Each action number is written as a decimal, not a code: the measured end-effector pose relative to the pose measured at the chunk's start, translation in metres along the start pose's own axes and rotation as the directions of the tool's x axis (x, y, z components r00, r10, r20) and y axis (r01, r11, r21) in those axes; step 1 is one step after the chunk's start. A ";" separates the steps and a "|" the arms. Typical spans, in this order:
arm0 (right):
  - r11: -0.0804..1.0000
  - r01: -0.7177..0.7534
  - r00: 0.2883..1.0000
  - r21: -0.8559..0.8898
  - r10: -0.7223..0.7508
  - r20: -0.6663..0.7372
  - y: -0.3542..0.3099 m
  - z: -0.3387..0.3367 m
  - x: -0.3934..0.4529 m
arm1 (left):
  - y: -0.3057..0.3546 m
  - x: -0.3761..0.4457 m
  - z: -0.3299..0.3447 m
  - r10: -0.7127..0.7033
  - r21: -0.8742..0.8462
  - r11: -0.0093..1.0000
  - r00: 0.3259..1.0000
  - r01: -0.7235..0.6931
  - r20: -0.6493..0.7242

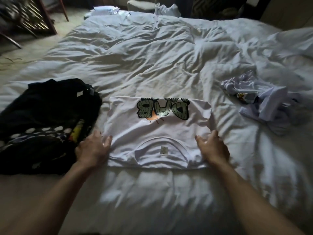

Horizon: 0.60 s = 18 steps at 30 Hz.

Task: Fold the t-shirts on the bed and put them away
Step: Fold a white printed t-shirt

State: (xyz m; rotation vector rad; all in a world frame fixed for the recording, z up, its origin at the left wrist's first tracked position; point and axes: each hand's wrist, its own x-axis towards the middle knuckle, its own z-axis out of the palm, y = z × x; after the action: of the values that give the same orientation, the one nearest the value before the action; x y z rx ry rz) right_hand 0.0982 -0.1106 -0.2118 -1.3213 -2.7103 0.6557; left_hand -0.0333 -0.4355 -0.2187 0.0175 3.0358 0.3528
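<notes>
black garment pile point(42, 122) cut off at left edge, folded white t-shirt point(157, 133) print partly hidden

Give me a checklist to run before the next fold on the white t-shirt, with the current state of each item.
1. White t-shirt lying flat on the bed, collar towards the person: ok.
2. Left hand on the shirt's left edge: ok, though whether it grips is unclear.
3. Right hand holding the right edge: ok, fingers under a lifted fold.
4. Right edge smooth: not ok, it is bunched and raised.
5. Black clothes clear of the shirt: cannot tell, they sit right against its left edge.
6. Crumpled white shirt out of the way: ok, apart to the right.
</notes>
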 end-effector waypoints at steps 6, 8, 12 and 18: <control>0.999 0.018 1.000 0.030 -0.018 0.021 0.005 -0.004 -0.039 | -0.016 -0.003 0.005 -0.012 -0.392 0.920 1.000 0.007 -0.010; 0.997 0.013 1.000 0.075 -0.015 0.027 0.007 -0.008 -0.043 | -0.020 -0.005 0.005 -0.013 -0.430 0.903 1.000 0.013 0.001; 0.975 -0.035 0.997 0.221 0.020 0.070 0.012 -0.011 -0.041 | -0.024 -0.006 0.006 0.010 -0.445 0.895 1.000 0.002 0.023; 0.914 -0.105 0.990 0.392 0.057 0.131 0.014 -0.017 -0.022 | 0.000 0.003 0.004 0.057 -0.143 0.987 0.987 -0.078 -0.149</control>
State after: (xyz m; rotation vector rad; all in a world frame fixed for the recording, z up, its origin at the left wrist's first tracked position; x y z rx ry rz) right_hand 0.1269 -0.1142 -0.1995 -1.3253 -2.4239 1.2519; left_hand -0.0361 -0.4351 -0.2225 0.0891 3.1476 0.6110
